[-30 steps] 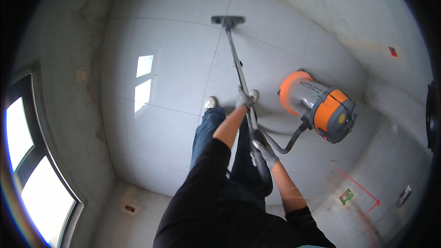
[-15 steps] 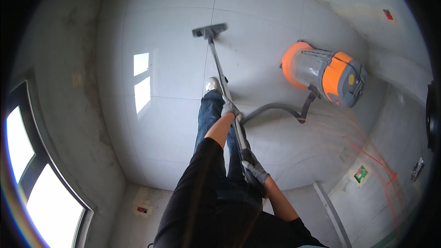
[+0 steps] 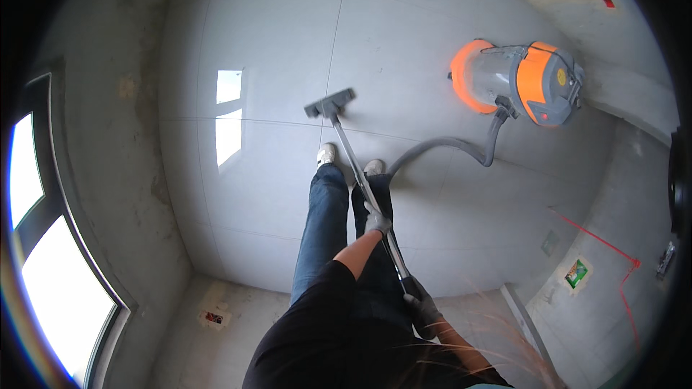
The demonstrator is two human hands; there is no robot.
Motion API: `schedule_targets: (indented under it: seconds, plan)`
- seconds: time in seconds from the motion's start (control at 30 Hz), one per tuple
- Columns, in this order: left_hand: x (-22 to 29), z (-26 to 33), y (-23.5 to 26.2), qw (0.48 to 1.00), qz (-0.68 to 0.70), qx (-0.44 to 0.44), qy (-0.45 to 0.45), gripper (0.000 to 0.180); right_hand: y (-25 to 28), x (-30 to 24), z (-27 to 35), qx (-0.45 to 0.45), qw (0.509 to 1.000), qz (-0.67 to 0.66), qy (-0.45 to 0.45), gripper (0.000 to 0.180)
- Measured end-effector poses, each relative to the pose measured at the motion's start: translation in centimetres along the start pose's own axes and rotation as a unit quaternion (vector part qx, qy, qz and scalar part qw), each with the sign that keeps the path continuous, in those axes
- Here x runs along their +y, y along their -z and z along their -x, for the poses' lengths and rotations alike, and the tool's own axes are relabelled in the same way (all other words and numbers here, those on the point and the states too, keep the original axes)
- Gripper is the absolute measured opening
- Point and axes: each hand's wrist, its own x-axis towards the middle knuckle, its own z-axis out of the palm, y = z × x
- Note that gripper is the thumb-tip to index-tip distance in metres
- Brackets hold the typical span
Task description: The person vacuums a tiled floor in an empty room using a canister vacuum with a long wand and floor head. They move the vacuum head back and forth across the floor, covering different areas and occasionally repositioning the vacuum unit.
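Tiled floor (image 3: 267, 50) lies open between nozzle (image 3: 330, 104) and left wall (image 3: 115, 144), left hand (image 3: 376, 221) and right hand (image 3: 424, 310) clamped around the wand (image 3: 349, 150).

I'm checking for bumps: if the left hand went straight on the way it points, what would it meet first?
Beyond the metal tube the left hand grips, probably the right trouser leg; depth is unclear, so it might pass above.

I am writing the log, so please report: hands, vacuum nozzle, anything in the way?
Left hand around tube, right hand on handle. Nozzle on tiled floor. Close behind it: shoes; hose off to the right.
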Motion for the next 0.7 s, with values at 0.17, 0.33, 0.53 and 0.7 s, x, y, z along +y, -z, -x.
schedule_targets:
  seconds: [0.17, 0.33, 0.53, 0.7]
  plan:
    - [5.4, -6.3, 10.8, 0.970, 0.091, 0.178, -0.138, 0.101, -5.6, -5.0, -10.2, -0.032, 0.997, -0.050, -0.059, 0.071]
    - [10.5, -12.9, 20.0, 0.969, 0.102, 0.184, -0.132, 0.090, -10.6, -11.1, -20.1, -0.101, 0.992, -0.081, -0.002, 0.075]
    - [0.0, -6.4, 7.2, 0.962, 0.175, 0.140, -0.157, 0.106, -5.3, -1.8, -11.9, 0.001, 0.990, 0.125, -0.058, 0.072]
    - [-5.4, 1.1, -8.3, 0.975, 0.209, -0.075, 0.014, 0.110, 3.0, 2.3, -0.3, 0.068, 0.900, 0.429, -0.024, 0.079]
